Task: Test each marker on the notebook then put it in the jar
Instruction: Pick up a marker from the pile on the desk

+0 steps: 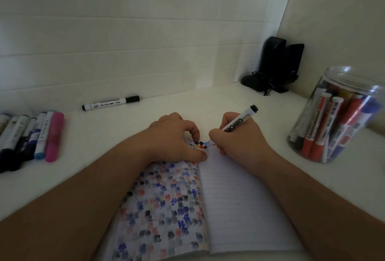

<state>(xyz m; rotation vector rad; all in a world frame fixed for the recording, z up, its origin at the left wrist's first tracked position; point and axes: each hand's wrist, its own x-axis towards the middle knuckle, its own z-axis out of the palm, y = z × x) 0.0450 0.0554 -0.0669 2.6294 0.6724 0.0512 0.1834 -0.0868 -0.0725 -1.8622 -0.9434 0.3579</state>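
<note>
Right hand [235, 138] grips whiteboard marker [237, 124], tip on notebook [208, 208] top edge. Left hand [173, 138] presses page, fingers curled. Jar [337, 115] at 2 o'clock. Risk: ink smearing onto left fingertips, touching fresh dots.

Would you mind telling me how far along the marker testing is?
Well underway. Done: many markers already stand in the jar, and test marks cover the notebook's left page. In hand: the right hand holds a whiteboard marker, tip at the page. Left: a row of markers and one black marker.

Right hand [237, 138] grips marker [237, 124], tip on notebook [239, 198]; left hand [175, 138] presses page.
</note>
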